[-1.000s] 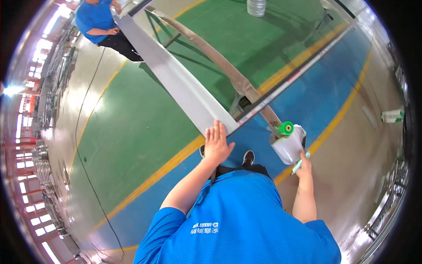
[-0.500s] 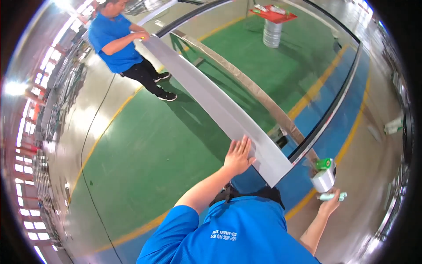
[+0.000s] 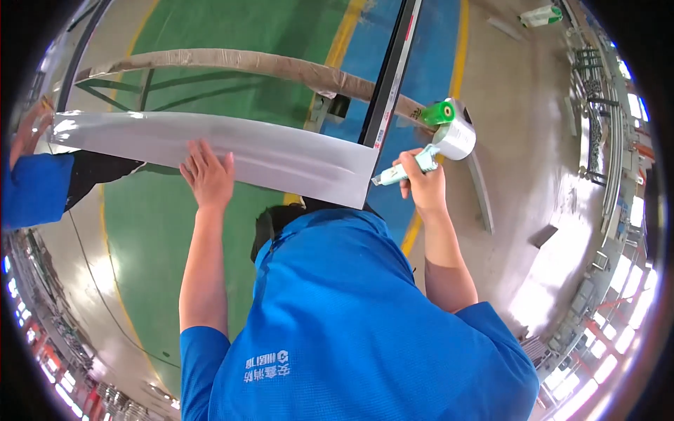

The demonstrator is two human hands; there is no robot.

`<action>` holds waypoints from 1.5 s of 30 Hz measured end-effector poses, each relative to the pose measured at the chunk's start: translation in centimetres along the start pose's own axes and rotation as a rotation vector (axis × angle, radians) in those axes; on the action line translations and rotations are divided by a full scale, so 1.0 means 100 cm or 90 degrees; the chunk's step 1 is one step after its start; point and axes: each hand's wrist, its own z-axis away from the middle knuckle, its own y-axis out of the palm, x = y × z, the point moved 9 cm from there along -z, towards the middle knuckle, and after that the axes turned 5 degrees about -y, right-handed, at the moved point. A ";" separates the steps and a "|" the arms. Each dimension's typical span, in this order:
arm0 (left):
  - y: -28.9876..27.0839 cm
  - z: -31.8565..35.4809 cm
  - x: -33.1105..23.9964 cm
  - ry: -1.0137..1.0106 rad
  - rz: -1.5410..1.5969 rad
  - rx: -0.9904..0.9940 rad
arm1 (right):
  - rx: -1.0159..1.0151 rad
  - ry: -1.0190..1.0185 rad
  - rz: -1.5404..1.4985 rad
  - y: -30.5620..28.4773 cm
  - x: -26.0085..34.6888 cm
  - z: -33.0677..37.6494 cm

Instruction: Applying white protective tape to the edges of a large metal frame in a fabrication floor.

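Observation:
A long pale grey, translucent film strip (image 3: 295, 158) stretches across in front of me along the near side of a black frame (image 3: 392, 74). My left hand (image 3: 210, 181) lies flat on the strip with its fingers spread. A light green utility knife (image 3: 406, 170) is gripped in my right hand (image 3: 430, 188). Its tip points left, close beside the strip's right end; whether it touches cannot be made out. At the strip's far left end, a co-worker's hand (image 3: 29, 128) is by its edge.
Right of the frame corner sit a green roll (image 3: 439, 113) and a white roll (image 3: 456, 138). A wrapped brown support bar (image 3: 232, 59) runs beneath the frame. The co-worker's blue sleeve (image 3: 38, 188) shows at left. Metal profiles (image 3: 597, 119) stand along the right side.
The view has turned, so the strip now runs nearly crosswise. My right hand has brought the knife from near the rolls to the strip's end. My left hand remains flat on the strip.

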 end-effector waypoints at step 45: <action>0.190 0.069 -0.266 0.573 0.055 0.915 | -0.370 0.054 0.010 -0.008 -0.017 0.030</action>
